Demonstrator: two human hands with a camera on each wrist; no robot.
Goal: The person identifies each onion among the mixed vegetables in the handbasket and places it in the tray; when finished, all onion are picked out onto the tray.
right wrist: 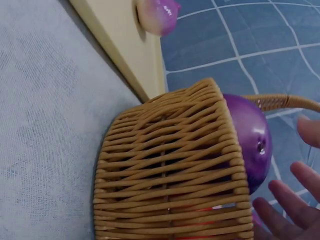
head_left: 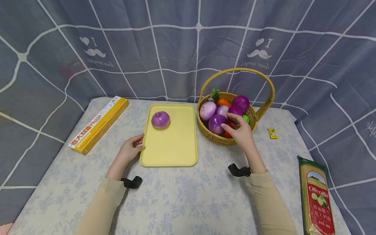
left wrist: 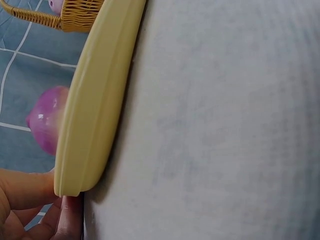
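My left hand (head_left: 130, 149) pinches the left rim of a yellow tray (head_left: 168, 143); in the left wrist view the thumb lies at the top of the rim and the fingers beneath it. A purple onion (head_left: 160, 119) rests on the tray's upper left. Over the front of a wicker basket (head_left: 218, 139), my right hand (head_left: 242, 130) has its fingers spread and holds nothing. Nearest to it is a dark purple onion (head_left: 216, 124), which bulges above the basket rim in the right wrist view. More onions, something orange and something red lie in the basket, partly hidden by the hand.
A yellow pasta box (head_left: 100, 125) lies left of the tray. On the right are a small yellow packet (head_left: 272, 133) and a bag of Olivoila pasta (head_left: 317, 199). The basket's tall handle (head_left: 271, 86) arches above it. A grey-blue curtain (head_left: 182, 58) hangs behind the table.
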